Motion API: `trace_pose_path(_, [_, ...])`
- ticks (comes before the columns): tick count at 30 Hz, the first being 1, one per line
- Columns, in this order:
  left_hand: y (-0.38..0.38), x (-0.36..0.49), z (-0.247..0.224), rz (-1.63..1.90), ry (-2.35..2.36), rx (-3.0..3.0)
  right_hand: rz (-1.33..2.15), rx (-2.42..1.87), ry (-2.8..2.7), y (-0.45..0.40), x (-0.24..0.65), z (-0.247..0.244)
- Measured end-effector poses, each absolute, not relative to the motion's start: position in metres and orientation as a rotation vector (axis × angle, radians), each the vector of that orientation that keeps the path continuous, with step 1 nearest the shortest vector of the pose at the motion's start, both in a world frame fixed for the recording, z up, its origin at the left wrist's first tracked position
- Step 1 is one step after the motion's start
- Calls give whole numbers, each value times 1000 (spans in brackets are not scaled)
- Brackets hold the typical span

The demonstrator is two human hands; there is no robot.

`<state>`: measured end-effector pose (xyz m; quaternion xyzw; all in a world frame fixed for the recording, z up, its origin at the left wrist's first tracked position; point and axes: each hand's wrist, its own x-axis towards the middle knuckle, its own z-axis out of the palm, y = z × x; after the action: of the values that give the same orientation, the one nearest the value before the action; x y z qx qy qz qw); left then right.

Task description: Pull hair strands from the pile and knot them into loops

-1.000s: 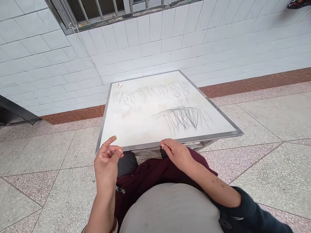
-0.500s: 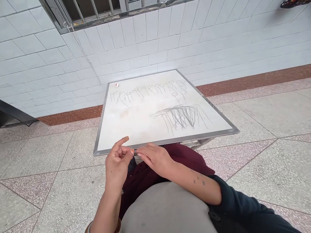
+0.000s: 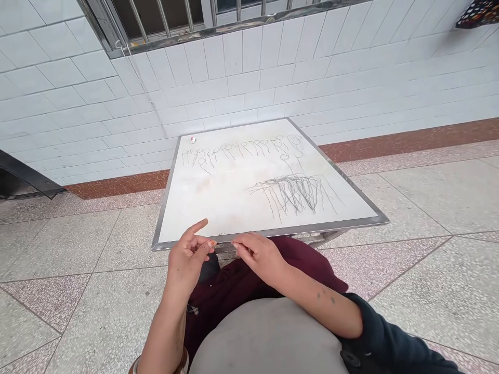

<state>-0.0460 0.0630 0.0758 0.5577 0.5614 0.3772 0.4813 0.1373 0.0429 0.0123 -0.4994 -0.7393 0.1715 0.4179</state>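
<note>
Just over the near edge of a white-topped table, my left hand pinches with thumb and finger, while its index finger points up and away. A spot of orange shows at the pinch; what is held there is too small to make out. A short gap to the right, my right hand is also closed in a pinch, fingertips toward the left hand. Anything thin in it is not clear. On the tabletop lie a row of thin dark strands with looped ends and a loose bunch of longer dark strands.
A small white and red item sits at the table's far left corner. Behind the table stands a white tiled wall with a barred window. Speckled floor tiles surround the table. Dark red cloth lies below its near edge.
My right hand has drawn a little to the right, widening the gap between the two pinches. My left hand stays nearly in place. The view has shifted slightly.
</note>
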Motion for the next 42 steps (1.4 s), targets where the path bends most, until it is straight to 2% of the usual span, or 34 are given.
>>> trace_pose_path(10, [60,-52,70,1112,1293,1248,790,-1355,-1485,50,151,15])
trace_pose_path(18, [60,-56,61,1215,1332,1237,773,-1402,-1366,59,168,8])
trace_pose_path(24, [62,-54,37,1049,1319,1258,837,-1417,-1235,71,184,6])
trace_pose_path(33, [51,8,0,802,1129,1383,1079,-1228,-1001,85,178,9])
trace_pose_path(42, [54,30,-24,613,1069,1165,1086,-1346,-1013,88,176,3])
